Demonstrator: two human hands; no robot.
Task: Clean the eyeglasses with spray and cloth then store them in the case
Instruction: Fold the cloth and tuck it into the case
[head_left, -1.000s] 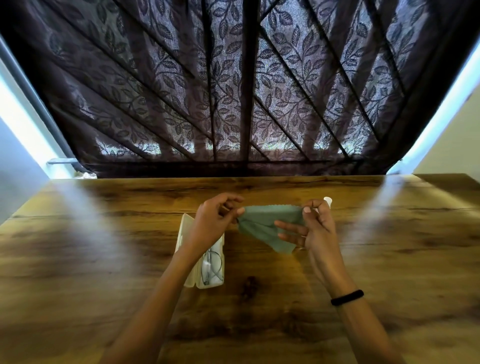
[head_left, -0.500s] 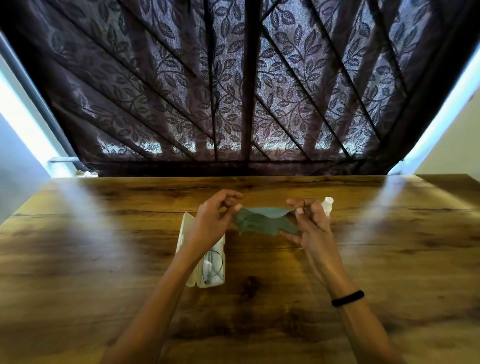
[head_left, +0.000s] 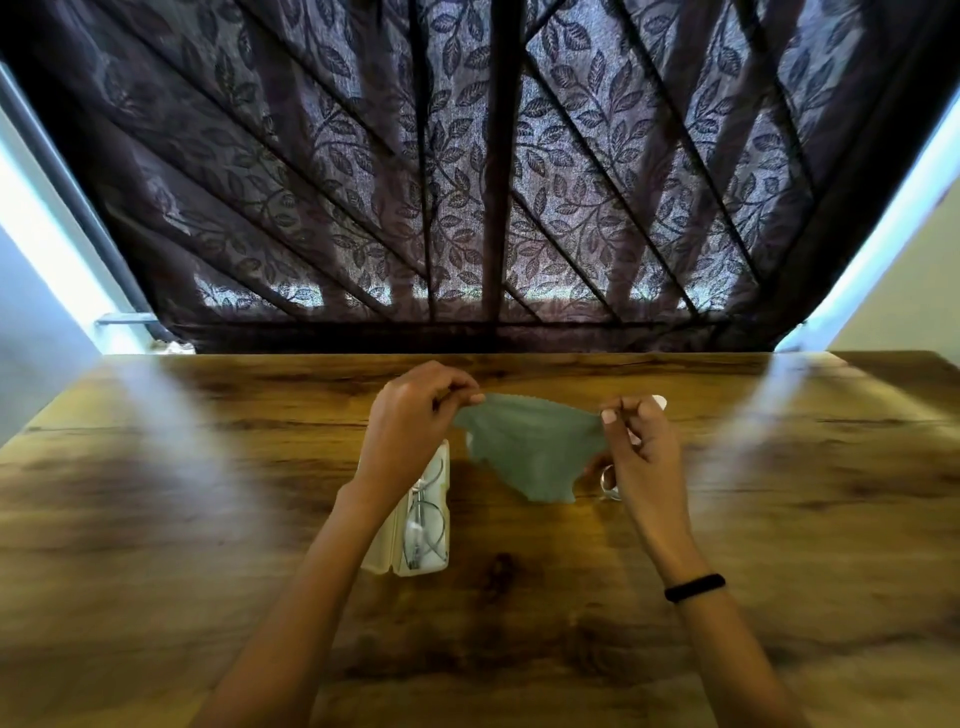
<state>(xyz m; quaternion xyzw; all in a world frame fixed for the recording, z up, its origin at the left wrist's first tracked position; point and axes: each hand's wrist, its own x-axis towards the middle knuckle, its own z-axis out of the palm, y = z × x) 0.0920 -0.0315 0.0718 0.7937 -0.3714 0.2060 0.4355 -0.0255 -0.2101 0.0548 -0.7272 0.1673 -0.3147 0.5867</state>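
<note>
A grey-green cleaning cloth (head_left: 535, 449) hangs stretched between my two hands above the table. My left hand (head_left: 410, 415) pinches its left top corner and my right hand (head_left: 636, 441) pinches its right top corner. An open cream glasses case (head_left: 387, 558) lies on the table under my left wrist, with thin wire-framed eyeglasses (head_left: 428, 525) inside it. The white cap of the spray bottle (head_left: 658, 401) peeks out behind my right hand; the rest of the bottle is hidden.
The wooden table (head_left: 208, 493) runs to a far edge under a dark leaf-patterned curtain (head_left: 493, 182) over a barred window. A black band (head_left: 695, 587) sits on my right wrist.
My hands have moved apart and spread the cloth out wider; it now hangs open between them instead of bunched. The case and glasses have not moved.
</note>
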